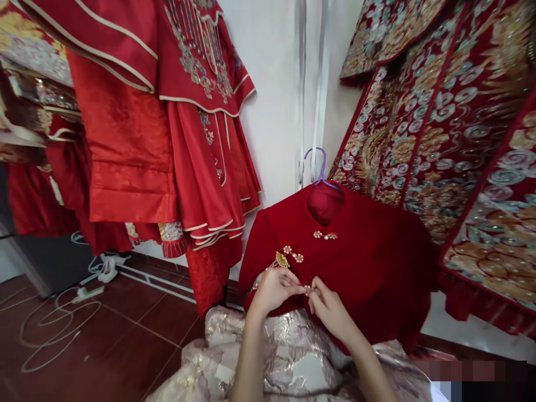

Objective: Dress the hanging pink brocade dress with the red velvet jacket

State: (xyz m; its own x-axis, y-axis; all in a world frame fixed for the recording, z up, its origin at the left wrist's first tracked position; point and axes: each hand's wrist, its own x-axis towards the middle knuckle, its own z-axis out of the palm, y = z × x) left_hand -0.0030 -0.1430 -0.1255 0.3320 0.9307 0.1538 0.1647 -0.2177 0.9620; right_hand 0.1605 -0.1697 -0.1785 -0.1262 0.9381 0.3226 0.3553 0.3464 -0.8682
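A dark red jacket with a round neckline is spread before me on a purple hanger. Down its front sit a pearl flower fastener near the neck and another flower fastener lower to the left. Beside that one is a gold fan-shaped ornament. At the lower edge my left hand and my right hand meet, fingertips pinched on a small pearl fastener. Fingers cover most of it, so I cannot tell whether it is done up.
Red garments hang at the left and an embroidered robe at the right. Silvery patterned fabric lies under my forearms. A white rack bar, a power strip and loose cables are on the tiled floor.
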